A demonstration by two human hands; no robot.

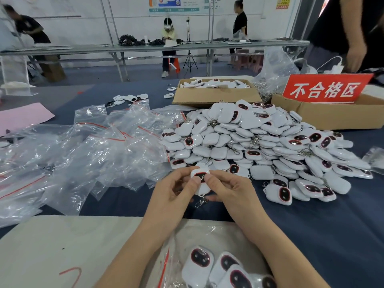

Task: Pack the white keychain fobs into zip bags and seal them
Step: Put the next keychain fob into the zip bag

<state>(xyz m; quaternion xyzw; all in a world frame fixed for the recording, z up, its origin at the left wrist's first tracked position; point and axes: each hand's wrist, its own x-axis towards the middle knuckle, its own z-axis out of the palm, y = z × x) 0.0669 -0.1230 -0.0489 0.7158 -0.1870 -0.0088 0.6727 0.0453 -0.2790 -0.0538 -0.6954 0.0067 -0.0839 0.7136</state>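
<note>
Barely started: left hand [176,193] and right hand [226,190] pinch one white plastic keychain fob [199,179]; few bagged fobs in clear zip bag [207,265]; big loose pile of white fobs [270,146] and empty clear red-strip zip bags [93,146] remain on bench.

The place is looking like a factory packing floor. Just beyond the left hand [176,192] and right hand [230,190], which are pinching one fob [199,177] between them, a heap of identical white fobs [259,142] is lying on a dark blue table cover [332,235], and loose zip bags [93,146] are spreading out to the left of the hands. Beyond the heap, a cardboard box [216,97] is holding more fobs, and a second box [324,116] is standing with a red sign [326,89] in Chinese characters. Far beyond the hands, other people are working along a long metal-framed bench [145,47] under wall posters [174,4], one seated person [168,35] wearing a headset.
</note>
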